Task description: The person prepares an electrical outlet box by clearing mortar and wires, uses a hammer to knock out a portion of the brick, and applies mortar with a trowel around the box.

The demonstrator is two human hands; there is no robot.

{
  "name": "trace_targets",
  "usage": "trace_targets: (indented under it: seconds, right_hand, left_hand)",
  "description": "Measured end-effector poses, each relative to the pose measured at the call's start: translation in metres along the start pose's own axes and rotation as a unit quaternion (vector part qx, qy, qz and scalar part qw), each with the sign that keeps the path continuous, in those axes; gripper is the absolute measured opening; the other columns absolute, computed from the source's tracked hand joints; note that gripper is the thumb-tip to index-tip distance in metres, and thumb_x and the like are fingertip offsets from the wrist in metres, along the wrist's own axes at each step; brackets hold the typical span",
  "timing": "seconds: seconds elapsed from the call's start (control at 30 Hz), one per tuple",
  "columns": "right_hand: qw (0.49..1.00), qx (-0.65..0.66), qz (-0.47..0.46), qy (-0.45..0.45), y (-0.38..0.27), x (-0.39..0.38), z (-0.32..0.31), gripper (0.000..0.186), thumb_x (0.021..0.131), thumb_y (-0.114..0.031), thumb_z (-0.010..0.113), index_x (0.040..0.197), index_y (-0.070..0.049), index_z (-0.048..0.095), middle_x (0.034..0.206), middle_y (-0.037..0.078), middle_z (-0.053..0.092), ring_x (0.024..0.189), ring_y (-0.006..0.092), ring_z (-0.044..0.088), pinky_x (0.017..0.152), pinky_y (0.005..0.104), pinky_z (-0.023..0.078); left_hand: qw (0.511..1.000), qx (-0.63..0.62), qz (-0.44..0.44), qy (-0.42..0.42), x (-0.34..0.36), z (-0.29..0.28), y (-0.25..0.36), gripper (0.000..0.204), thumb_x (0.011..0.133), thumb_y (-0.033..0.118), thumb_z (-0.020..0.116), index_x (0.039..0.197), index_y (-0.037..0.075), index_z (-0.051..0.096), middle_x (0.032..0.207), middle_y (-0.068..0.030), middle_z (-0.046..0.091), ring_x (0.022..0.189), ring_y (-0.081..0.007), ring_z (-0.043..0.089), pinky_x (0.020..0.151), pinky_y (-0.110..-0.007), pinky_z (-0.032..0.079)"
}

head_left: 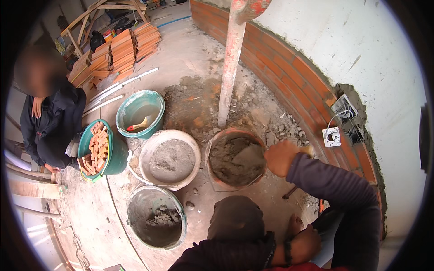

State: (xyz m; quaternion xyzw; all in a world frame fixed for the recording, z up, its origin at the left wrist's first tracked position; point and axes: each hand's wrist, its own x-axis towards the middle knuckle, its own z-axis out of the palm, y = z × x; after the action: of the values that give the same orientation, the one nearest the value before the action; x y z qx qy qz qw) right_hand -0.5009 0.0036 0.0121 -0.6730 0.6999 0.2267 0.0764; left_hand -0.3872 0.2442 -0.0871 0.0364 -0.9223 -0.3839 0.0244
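My right hand (282, 158) is closed around the handle of a trowel (249, 156). The trowel's blade lies in wet grey mortar (228, 165) inside a round orange-rimmed bucket (212, 180). A light handle end shows past the fist. Low in view, my left hand (305, 246), with a dark band at its wrist, looks curled near my legs; what it holds, if anything, is hidden. A rounded dark brown cloth shape (237, 219) stands in front of the bucket; I cannot tell what it is.
Left of the mortar stand a pale bucket (196, 158) of grey powder, a messy bucket (183, 226), a green bucket (118, 158) of brick pieces and a teal bucket (156, 131) holding a brush (141, 124). A person (54, 122) sits left. A post (230, 67) and brick-lined wall (289, 81) stand ahead.
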Motion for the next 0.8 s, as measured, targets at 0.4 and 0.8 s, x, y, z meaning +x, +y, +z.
trace_targets:
  seconds: [0.4, 0.8]
  right_hand:
    - [0.987, 0.103, -0.003, -0.120, 0.021, 0.027, -0.025, 0.038, 0.095, -0.040, 0.060, 0.101, -0.007, 0.077, 0.099, 0.015, 0.075, 0.101, 0.0394, 0.070, 0.089, 0.0511, 0.053]
    - [0.994, -0.022, -0.003, -0.109, 0.043, 0.037, -0.015, 0.038, 0.095, -0.038, 0.061, 0.101, -0.003, 0.075, 0.098, 0.020, 0.073, 0.099, 0.0387, 0.069, 0.086, 0.0517, 0.052]
  left_hand:
    - [0.998, 0.059, 0.015, 0.003, 0.010, 0.060, -0.008, 0.027, 0.089, 0.038, 0.055, 0.077, 0.015, 0.062, 0.077, -0.0063, 0.056, 0.079, -0.0232, 0.056, 0.073, -0.040, 0.042]
    - [0.968, 0.176, 0.177, -0.006, -0.027, -0.105, 0.017, 0.024, 0.089, 0.031, 0.057, 0.076, 0.013, 0.064, 0.074, -0.0043, 0.055, 0.070, -0.0221, 0.055, 0.070, -0.038, 0.043]
